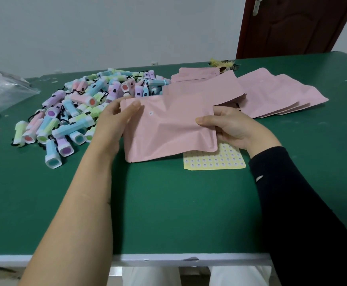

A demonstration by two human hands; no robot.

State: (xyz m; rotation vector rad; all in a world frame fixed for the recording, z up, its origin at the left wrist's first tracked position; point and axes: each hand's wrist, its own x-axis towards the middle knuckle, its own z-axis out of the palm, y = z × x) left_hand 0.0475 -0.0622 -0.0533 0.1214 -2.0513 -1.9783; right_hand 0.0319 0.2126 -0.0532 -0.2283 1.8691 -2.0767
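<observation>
1. A pink pouch (168, 131) is held just above the green desk (168, 213), tilted so that its flat front is turned up toward the camera.
2. The pouch's upper left corner is pinched by the left hand (114, 118). The thumb is laid on the front, and the other fingers are hidden behind the pouch.
3. The pouch's right edge is pinched by the right hand (230, 129), with the thumb pressed on the front and the curled fingers tucked behind. A dark sleeve is worn on this arm, while the left forearm is bare.
4. A small round white sticker (151, 113) is seen on the pouch's front, toward its upper left.
5. A yellow sheet of stickers (216, 159) is laid flat on the desk under the pouch's lower right corner and is partly covered by it.
6. A heap of small pastel torches (81, 106) is piled to the left of the pouch and behind it, and the left hand is placed just in front of the heap.
7. Loose stacks of more pink pouches (271, 96) are spread behind the pouch and to its right.
8. A clear plastic bag (1, 93) is seen far to the left of the pouch, at the picture's edge.
9. A dark red door (292, 23) is seen well behind the pouch, to the right.
</observation>
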